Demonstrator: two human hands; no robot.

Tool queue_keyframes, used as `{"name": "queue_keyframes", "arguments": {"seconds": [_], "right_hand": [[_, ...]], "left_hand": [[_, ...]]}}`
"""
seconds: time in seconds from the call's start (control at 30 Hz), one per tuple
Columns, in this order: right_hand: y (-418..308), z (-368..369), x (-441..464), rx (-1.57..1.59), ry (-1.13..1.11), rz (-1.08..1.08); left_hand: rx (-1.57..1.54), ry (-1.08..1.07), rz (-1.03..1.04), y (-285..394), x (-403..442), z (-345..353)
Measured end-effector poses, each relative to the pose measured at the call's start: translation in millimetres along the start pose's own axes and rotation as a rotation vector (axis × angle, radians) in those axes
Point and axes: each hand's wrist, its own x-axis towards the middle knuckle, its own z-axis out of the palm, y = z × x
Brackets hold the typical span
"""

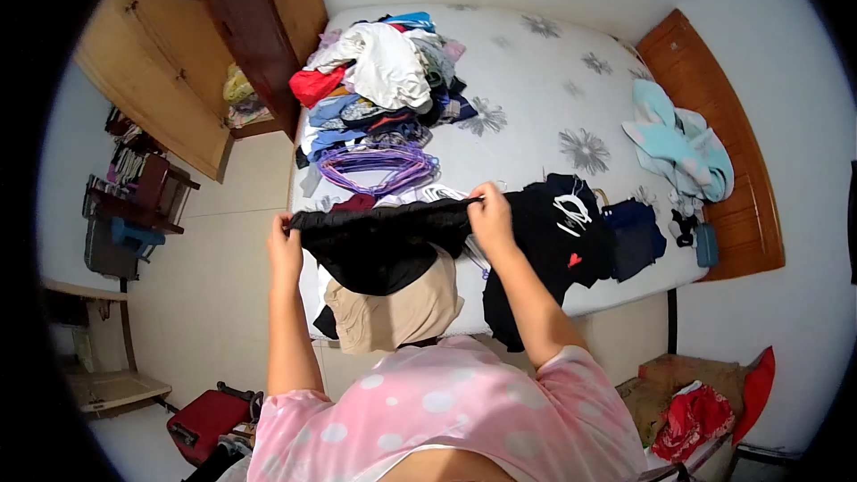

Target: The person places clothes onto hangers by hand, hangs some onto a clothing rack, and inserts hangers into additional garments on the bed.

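A black garment (379,245) is stretched sideways by its upper edge above the near side of the bed. My left hand (285,245) grips its left end, and my right hand (489,219) pinches its right end. Below the black cloth a beige garment (402,308) shows, partly covered by it. Just beyond lie purple hangers (379,168), with some white hangers near my right hand. To the right a black garment with a red heart (553,250) lies on the bed, beside dark blue folded clothes (634,234).
A large heap of mixed clothes (384,71) sits at the bed's far left. A light blue blanket (683,143) lies by the wooden headboard (732,170). An open wardrobe (170,62) stands left, a red suitcase (207,419) lower left, cardboard boxes (687,375) lower right.
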Motion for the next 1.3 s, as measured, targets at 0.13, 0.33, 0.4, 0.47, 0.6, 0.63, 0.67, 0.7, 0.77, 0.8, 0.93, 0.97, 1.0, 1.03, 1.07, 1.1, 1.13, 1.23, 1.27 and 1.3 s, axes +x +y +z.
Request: {"name": "queue_keyframes", "arguments": {"seconds": [0.13,0.33,0.4,0.47,0.6,0.63,0.67,0.7,0.77,0.8,0.93,0.97,1.0,1.03,1.07,1.1,1.13,1.23,1.27,1.3], "right_hand": [[99.4,30.9,-28.1,-0.102,-0.228,0.080],[218.3,18.2,-47.2,0.109,-0.292,0.400],[256.4,12.8,-41.8,-0.123,-0.350,0.328],[282.2,15.5,-32.4,-0.330,-0.407,0.262],[328.6,45.3,-7.5,-0.570,-0.417,0.131],[339.0,52.7,3.1,-0.647,-0.540,0.155],[348.0,61.1,9.7,-0.685,-0.557,0.145],[352.9,68.3,15.1,-0.722,-0.574,0.135],[361.9,81.4,27.3,-0.782,-0.656,0.174],[370.1,87.4,29.8,-0.797,-0.681,0.186],[416.1,106.7,26.1,-0.855,-0.657,0.158],[424.9,107.6,25.2,-0.846,-0.650,0.159],[429.5,106.2,24.3,-0.838,-0.643,0.162],[424.5,100.2,27.4,-0.785,-0.641,0.177],[418.9,92.4,30.0,-0.662,-0.579,0.124],[415.4,82.3,29.2,-0.542,-0.514,0.074],[411.3,71.5,27.7,-0.426,-0.448,0.024],[403.7,43.1,25.6,-0.147,-0.487,0.380],[403.4,30.6,21.2,-0.069,-0.536,0.569],[400.3,14.4,15.1,-0.132,-0.501,0.460]], "left_hand": [[-0.573,-0.240,-0.504,-12.2,-38.0,40.2],[-0.592,-0.315,-0.626,11.3,-67.8,86.8],[-0.557,-0.291,-0.659,13.4,-71.6,99.8],[-0.534,-0.291,-0.713,31.1,-75.6,114.4],[-0.530,-0.300,-0.706,19.5,-88.3,138.2],[-0.515,-0.298,-0.714,24.5,-90.0,145.8],[-0.499,-0.296,-0.725,25.7,-91.4,151.4],[-0.473,-0.329,-0.727,20.8,-92.6,154.3],[-0.461,-0.314,-0.738,13.9,-95.5,163.5],[-0.456,-0.309,-0.743,13.6,-96.2,168.7],[-0.436,-0.286,-0.762,19.0,-95.9,185.6],[-0.410,-0.295,-0.734,17.1,-96.0,188.5],[-0.409,-0.290,-0.739,17.3,-96.4,190.8],[-0.407,-0.288,-0.742,17.6,-95.6,193.0],[-0.404,-0.291,-0.742,18.2,-93.0,195.7],[-0.399,-0.286,-0.743,23.4,-89.6,198.6],[-0.396,-0.282,-0.746,32.4,-86.8,201.9],[-0.413,-0.320,-0.702,27.4,-85.4,203.6],[-0.420,-0.343,-0.681,22.5,-86.0,202.6],[-0.417,-0.342,-0.684,21.0,-86.4,203.0]]}}
